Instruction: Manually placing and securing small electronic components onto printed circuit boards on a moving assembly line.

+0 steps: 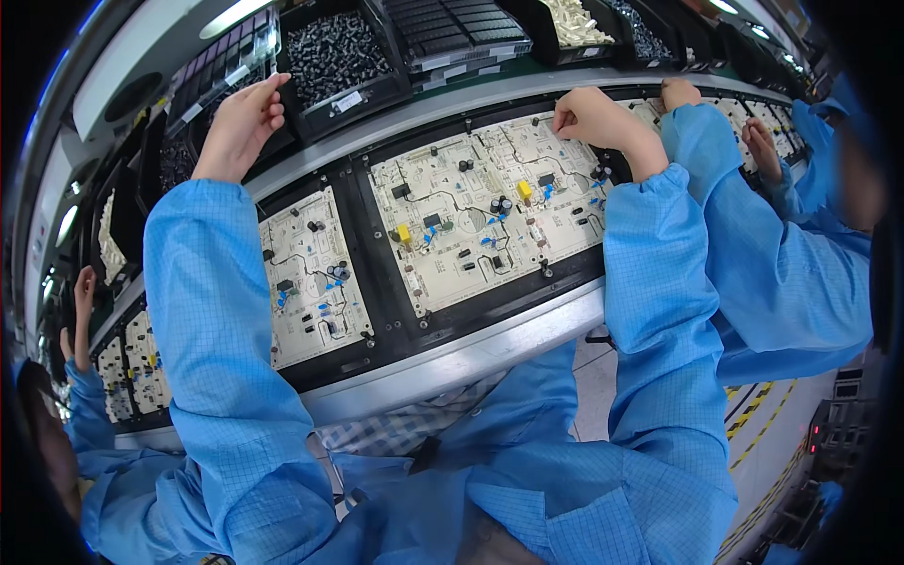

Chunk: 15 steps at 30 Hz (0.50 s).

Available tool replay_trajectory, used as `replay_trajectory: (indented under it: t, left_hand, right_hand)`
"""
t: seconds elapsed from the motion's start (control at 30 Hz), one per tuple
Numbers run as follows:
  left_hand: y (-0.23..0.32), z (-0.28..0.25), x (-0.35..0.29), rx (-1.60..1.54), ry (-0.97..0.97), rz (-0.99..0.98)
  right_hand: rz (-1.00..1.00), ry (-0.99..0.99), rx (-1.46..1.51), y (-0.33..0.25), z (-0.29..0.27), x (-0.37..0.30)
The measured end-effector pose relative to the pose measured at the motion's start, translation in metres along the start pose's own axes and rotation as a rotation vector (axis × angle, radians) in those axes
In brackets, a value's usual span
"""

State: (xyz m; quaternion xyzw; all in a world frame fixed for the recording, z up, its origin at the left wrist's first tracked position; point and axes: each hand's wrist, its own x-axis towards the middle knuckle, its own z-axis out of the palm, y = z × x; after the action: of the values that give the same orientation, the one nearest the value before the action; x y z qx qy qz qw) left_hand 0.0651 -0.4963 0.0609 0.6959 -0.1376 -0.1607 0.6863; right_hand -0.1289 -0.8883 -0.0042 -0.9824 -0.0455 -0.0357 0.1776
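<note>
My left hand (243, 124) is raised beside a black bin of small black components (337, 55). Its thumb and forefinger come together at the tips, and anything between them is too small to make out. Over the upper right part of a cream circuit board (452, 273), my right hand (607, 124) bends down with its fingers pinched close to the surface. Whatever those fingertips hold is hidden. The board carries yellow blocks, blue parts, black cylinders and dark wires, and it lies in a black frame (391, 282). Left of it, partly behind my left sleeve, lies another populated circuit board (311, 240).
A metal rail (452, 344) runs along the near edge. Behind the boards stand black trays (457, 33), a bin of white parts (576, 24) and more bins. Close on my right, a co-worker's hand (680, 94) reaches over the line; another person's hand (83, 301) is at far left.
</note>
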Motion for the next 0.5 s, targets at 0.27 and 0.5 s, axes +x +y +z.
replay_trajectory:
  t: [0.27,0.5]
  left_hand:
    - [-0.009,-0.002,0.008,-0.048,0.035,-0.070]
    - [-0.030,-0.022,0.029,0.425,0.317,0.229]
  right_hand:
    - [0.069,-0.021,0.005,-0.005,0.000,0.004]
    - [-0.063,0.017,-0.058,0.011,0.003,0.000]
